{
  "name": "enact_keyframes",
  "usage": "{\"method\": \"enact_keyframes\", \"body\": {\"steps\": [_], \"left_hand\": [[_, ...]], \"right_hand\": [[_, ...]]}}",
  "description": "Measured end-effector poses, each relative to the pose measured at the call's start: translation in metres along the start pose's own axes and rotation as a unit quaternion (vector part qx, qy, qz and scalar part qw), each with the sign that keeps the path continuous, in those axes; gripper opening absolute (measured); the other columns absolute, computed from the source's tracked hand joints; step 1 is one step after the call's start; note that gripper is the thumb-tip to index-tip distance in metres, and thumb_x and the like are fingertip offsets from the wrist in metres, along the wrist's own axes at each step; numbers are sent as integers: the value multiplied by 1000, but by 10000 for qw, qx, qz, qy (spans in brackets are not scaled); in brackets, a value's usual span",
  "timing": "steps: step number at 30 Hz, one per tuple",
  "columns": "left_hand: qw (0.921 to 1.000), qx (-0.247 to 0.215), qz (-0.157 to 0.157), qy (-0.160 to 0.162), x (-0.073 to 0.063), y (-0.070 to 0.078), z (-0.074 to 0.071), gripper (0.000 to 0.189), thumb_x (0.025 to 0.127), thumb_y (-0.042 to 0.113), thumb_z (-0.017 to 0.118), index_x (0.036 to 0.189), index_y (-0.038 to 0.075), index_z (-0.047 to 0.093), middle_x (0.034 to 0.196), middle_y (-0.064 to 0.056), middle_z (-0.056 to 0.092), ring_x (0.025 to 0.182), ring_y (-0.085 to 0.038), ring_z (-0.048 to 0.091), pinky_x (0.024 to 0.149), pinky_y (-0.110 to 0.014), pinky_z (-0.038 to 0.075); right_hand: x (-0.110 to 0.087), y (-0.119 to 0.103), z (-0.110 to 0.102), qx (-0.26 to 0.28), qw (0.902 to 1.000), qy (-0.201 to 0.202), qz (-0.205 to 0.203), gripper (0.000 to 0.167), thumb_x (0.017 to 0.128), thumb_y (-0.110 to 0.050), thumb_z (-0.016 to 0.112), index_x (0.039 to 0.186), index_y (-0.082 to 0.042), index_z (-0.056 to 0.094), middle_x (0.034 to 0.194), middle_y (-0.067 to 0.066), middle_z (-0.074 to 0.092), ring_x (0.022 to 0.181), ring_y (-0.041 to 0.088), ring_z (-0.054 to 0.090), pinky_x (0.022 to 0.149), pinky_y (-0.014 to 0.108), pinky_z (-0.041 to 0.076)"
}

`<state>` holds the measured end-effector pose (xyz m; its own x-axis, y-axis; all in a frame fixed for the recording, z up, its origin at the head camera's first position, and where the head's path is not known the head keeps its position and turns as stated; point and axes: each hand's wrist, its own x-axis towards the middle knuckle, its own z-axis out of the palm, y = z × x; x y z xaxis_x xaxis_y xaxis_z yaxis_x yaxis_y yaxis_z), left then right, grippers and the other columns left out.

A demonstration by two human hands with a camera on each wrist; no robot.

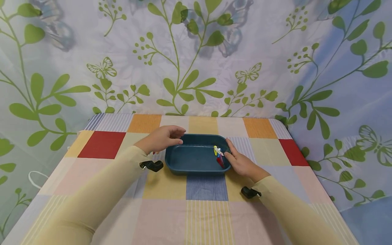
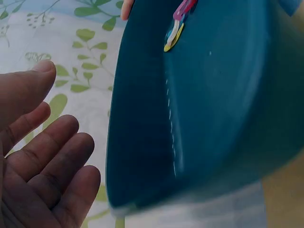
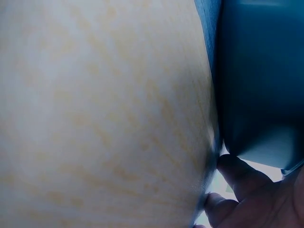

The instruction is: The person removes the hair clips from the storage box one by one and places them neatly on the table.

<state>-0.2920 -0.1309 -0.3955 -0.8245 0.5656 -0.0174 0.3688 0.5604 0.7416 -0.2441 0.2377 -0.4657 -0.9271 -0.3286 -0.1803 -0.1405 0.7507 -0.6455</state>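
A dark teal, rounded rectangular tray [image 1: 196, 156] lies in the middle of the table, its right end slightly raised in my right hand [image 1: 243, 163]. The thumb there lies over the rim, with fingers against the outer wall and underside. Several small colourful hair clips [image 1: 218, 154], in yellow, white, blue and red, are bunched at the tray's right end; a pink one [image 2: 182, 10] shows in the left wrist view. My left hand [image 1: 162, 139] is beside the tray's left end, fingers loosely bent and apart from the wall, holding nothing. A small red bit shows just below it.
A patchwork-patterned cloth [image 1: 165, 221] covers the table. Behind and to the sides hang leaf-and-butterfly curtains [image 1: 190, 51]. A white cable [image 1: 33, 180] loops at the table's left edge. Black wrist cameras [image 1: 151, 165] sit on both sleeves.
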Motion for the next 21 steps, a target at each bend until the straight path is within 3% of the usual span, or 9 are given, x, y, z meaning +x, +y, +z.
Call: {"method": "enact_keyframes", "body": {"steps": [21], "left_hand": [[9949,414,337,-851,53,31,45,51,102,26,72,148,7,60,147,-11,65,132,-25,64,113,-42,49]], "right_hand": [[0,-1,-1,89,9999,11,94,68,115,-42,30,170,-24,-6,176,18,14,156,47,30,125,65,24]]}}
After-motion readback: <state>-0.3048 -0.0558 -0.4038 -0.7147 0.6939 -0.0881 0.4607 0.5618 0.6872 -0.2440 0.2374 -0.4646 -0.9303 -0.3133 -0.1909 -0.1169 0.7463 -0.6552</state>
